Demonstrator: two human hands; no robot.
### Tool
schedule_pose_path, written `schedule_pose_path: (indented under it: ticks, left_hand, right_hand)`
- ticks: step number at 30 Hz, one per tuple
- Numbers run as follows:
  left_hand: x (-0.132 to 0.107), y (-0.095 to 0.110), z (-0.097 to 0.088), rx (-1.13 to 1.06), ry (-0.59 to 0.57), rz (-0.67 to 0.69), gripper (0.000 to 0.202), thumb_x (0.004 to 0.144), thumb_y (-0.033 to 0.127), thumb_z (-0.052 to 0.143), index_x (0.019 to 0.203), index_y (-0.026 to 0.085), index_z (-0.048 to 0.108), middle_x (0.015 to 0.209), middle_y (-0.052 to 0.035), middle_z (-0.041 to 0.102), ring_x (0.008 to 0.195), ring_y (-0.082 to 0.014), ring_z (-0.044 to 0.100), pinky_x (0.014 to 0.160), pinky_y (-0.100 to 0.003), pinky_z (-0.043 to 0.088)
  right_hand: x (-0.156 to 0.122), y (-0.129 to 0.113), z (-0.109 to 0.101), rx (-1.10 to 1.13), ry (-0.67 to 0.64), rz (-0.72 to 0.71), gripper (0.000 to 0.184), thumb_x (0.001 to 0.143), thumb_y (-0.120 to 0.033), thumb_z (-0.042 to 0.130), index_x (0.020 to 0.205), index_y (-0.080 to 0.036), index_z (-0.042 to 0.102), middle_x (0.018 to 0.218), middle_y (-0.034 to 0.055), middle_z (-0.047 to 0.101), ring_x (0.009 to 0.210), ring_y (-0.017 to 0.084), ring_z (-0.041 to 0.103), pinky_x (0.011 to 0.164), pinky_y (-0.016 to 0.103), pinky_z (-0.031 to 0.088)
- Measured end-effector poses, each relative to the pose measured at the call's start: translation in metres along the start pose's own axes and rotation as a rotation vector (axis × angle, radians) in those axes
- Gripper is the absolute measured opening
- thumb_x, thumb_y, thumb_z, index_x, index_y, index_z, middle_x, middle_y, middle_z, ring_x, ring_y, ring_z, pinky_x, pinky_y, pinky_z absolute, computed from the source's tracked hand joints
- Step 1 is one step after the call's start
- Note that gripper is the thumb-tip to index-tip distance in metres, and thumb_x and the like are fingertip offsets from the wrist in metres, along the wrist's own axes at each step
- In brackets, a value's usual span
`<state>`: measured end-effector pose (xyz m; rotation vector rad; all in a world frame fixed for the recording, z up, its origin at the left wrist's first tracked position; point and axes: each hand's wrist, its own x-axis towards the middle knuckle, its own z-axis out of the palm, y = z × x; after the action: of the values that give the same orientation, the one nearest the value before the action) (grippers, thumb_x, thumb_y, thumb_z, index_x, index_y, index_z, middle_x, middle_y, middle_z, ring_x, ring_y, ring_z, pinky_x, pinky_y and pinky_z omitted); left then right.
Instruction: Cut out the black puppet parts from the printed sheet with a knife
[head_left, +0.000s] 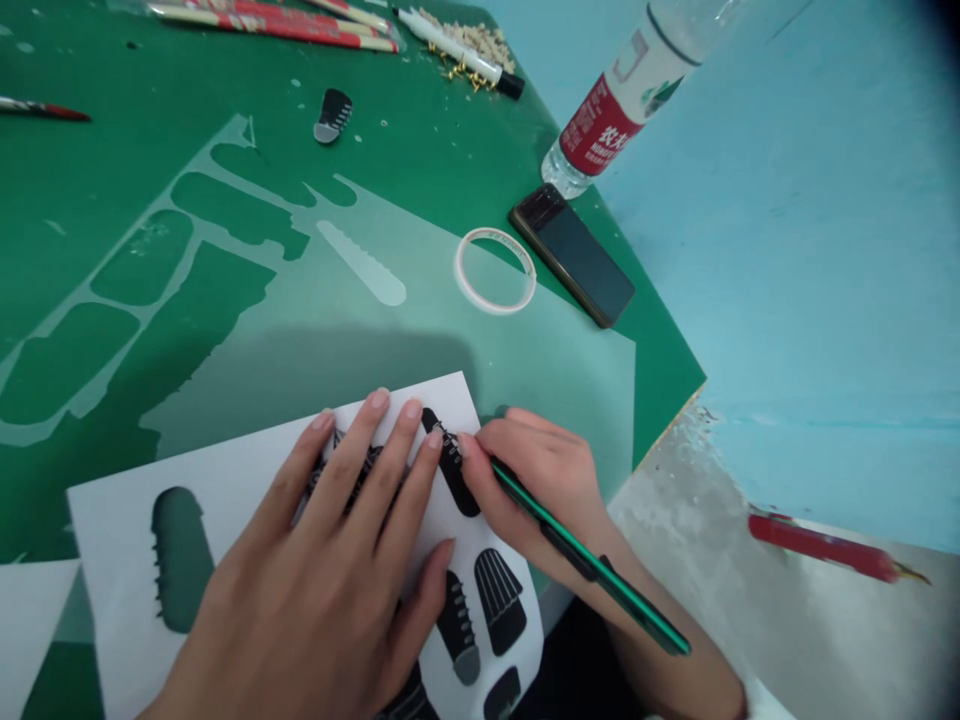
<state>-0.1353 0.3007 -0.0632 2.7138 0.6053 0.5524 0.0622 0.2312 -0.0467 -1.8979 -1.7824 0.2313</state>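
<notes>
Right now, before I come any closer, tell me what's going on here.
A person's left hand rests spread on a white sheet. The right hand grips a green tool at a black shape on it; the tip is hard to make out. The sheet has a hole on its left side. A phone lies near a bottle beyond.

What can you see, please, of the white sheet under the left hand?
The white sheet looks like paper, lying askew over translucent film. It bears black shapes, some shoe-like, with pale lines; a cutout at its left shows green beneath. Its lower right edge curves. The left hand spreads over it; the right hand holds a green pen-like tool at one shape.
</notes>
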Motion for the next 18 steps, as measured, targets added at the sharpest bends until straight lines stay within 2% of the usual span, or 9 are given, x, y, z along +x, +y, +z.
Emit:
schedule_pose_path:
  ticks: [18]
  left_hand:
    - [0.0004,-0.0005,-0.0009,0.017,-0.001,-0.009,0.068,0.105,0.043,0.052,0.163,0.008,0.047,0.168,-0.0170,0.050,0.159,-0.0396,0.043,0.134,-0.056,0.027]
  right_hand:
    - [0.0015,-0.0005,-0.0022,0.010,-0.017,-0.002,0.040,0.109,-0.018,0.056,0.070,-0.022,0.046,0.062,-0.0049,0.046,0.058,0.010,0.042,0.057,0.025,0.038]
